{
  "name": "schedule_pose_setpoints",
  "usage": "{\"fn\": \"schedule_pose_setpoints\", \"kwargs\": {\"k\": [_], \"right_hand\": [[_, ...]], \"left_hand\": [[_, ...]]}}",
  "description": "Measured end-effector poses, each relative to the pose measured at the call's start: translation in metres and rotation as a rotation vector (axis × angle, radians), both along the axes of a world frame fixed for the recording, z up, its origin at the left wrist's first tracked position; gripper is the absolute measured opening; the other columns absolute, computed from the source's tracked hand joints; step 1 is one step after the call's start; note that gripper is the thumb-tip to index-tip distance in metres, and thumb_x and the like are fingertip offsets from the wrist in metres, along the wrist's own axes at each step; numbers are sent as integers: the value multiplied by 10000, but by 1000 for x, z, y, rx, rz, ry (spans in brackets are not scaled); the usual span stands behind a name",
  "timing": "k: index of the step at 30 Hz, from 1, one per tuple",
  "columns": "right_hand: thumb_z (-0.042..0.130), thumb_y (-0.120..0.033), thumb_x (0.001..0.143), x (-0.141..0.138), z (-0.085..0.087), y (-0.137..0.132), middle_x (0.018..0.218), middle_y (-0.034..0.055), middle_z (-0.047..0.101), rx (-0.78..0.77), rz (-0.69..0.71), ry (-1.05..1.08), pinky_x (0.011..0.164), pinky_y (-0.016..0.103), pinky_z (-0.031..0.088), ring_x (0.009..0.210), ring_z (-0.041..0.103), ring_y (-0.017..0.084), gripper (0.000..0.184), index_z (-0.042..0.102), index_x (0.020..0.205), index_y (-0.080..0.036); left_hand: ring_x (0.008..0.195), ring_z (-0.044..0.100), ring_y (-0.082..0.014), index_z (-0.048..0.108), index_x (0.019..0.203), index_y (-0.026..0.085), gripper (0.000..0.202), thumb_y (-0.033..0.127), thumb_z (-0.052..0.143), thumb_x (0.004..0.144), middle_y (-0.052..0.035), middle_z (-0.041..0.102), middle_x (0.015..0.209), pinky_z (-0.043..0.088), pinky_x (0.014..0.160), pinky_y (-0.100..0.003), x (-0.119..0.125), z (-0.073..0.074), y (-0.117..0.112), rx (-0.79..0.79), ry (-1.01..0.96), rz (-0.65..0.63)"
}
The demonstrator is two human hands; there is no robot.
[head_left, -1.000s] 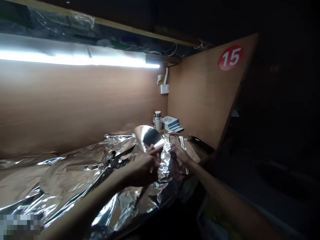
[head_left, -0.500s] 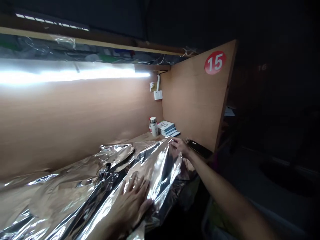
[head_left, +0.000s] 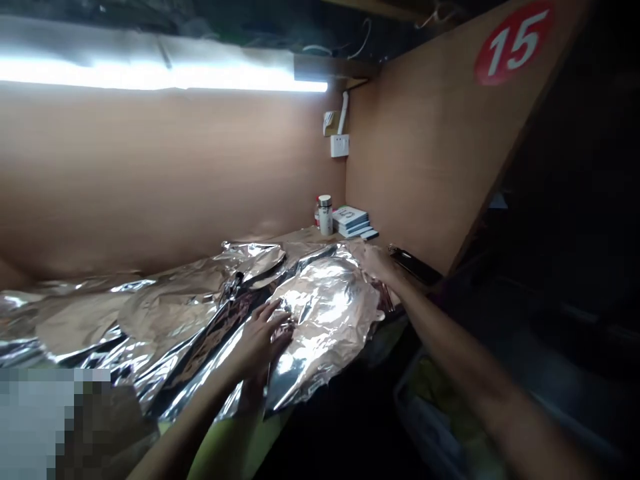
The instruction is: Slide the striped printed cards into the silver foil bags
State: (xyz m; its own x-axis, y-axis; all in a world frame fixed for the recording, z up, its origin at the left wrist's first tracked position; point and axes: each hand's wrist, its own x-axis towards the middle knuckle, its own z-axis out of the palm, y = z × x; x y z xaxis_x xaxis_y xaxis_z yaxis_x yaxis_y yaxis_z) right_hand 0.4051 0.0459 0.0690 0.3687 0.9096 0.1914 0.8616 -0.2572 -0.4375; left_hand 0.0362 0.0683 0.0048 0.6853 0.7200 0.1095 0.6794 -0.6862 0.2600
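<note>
A crumpled sheet of shiny silver film [head_left: 327, 303] covers the bench in front of me, with more of the same film [head_left: 165, 307] spread to the left. On the near left edge of the sheet rests my left hand [head_left: 263, 333], its fingers stretched out and apart. My right hand [head_left: 379, 263] is at the far right corner of the film, touching it or just above it. Motion blur smears its fingers, so I cannot see whether they pinch the film.
In the back corner stand a white bottle [head_left: 325, 215] and a stack of white boxes [head_left: 350, 220]. A dark flat object [head_left: 415, 265] lies by the right partition [head_left: 425, 153]. A socket [head_left: 339, 145] is on the back wall. A bin [head_left: 430, 413] stands below right.
The view has tilted down and come closer. The raised film has come down and lies flatter and rounder. My left hand has shifted to the sheet's left edge; the right stays at the far corner.
</note>
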Motion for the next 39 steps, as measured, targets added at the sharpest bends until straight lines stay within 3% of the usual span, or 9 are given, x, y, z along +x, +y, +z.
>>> {"fn": "schedule_pose_setpoints", "kwargs": {"k": [2,5,7,10,18,24,29,33,39], "right_hand": [[536,-366,1048,-24,17,-33,1279,206,688,101,111,10,962,381,463,1141,636,297,383,639,1324,-122],[709,-437,957,-86,25,-105,1171,95,725,293,692,86,932,407,503,1052,660,283,359,697,1253,-234],[740,-407,939,-134,16,-150,1249,102,700,373,988,-100,1001,468,462,1149,620,313,407,676,1311,-253],[564,-197,1015,-195,-14,-177,1257,163,678,413,1106,-440,941,469,465,1111,612,301,311,638,1310,-134],[527,-133,965,-234,-79,-116,830,83,658,372,1029,-611,691,390,414,758,563,234,159,632,849,-160],[540,-512,1022,-183,-104,-152,1408,170,622,507,886,-557,1027,553,417,1241,555,356,466,638,1303,-153],[555,-129,991,-147,-129,-152,1226,122,741,695,648,-513,1064,501,434,1223,617,299,245,690,1193,-163],[558,-319,1013,-121,-106,-142,1001,102,761,630,625,82,792,381,544,894,695,247,229,730,1054,-174],[767,-275,888,-57,-63,-108,590,-52,559,444,-302,1532,435,185,398,472,515,99,163,635,856,-185]], "left_hand": [[1528,330,-396,680,1355,294,412,449,573,988,-100,492,1605,328,1200,-595,9,-4,9,1,67,-74],[1511,361,-384,620,1419,321,448,475,564,1002,-80,508,1599,318,1188,-615,14,-14,18,-44,79,-84],[1500,372,-364,588,1441,364,454,517,531,1017,-48,484,1619,319,1180,-607,13,-18,22,-47,73,-96],[1438,418,-357,584,1435,389,448,537,528,1016,-38,505,1593,356,1132,-590,11,-18,24,-33,74,-95],[1344,456,-348,625,1353,356,374,491,487,1033,-46,538,1539,383,1044,-542,11,-22,19,58,54,-77],[1370,426,-394,680,1281,329,353,493,537,1003,-79,620,1413,377,1055,-598,12,-25,25,72,2,-128],[1461,378,-375,743,1211,350,334,494,533,994,-69,663,1364,335,1153,-617,9,-20,43,-12,-61,-212],[1484,418,-331,728,1304,269,624,588,252,1057,-71,604,1506,321,1230,-529,10,0,73,-315,-309,-288],[1304,631,-335,596,1453,123,961,738,17,993,-177,715,1335,482,1110,-510,72,34,109,-537,-506,-237]]}}
